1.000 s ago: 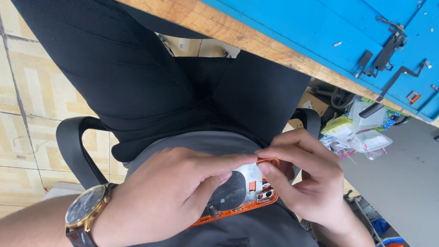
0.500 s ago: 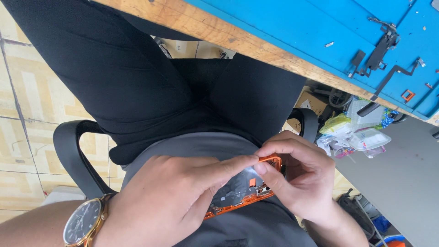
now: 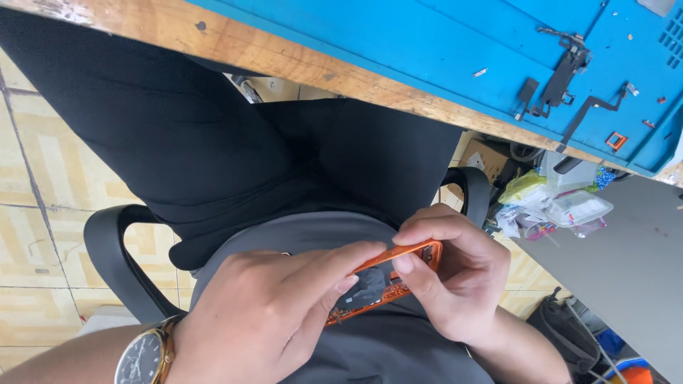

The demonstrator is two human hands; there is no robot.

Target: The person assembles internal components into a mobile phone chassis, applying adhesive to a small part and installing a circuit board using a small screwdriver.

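Below blue bench (image 3: 441,43), both hands' grip, seemingly closed, holds orange phone frame (image 3: 388,281)

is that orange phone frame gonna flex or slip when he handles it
The orange frame looks thin and open, so probably light and a bit bendy. Both the left hand and right hand pinch its edges, hinting it's narrow and could slip.

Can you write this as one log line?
left hand: holds orange phone frame | right hand: pinches frame's end | place: over lap, below blue workbench mat
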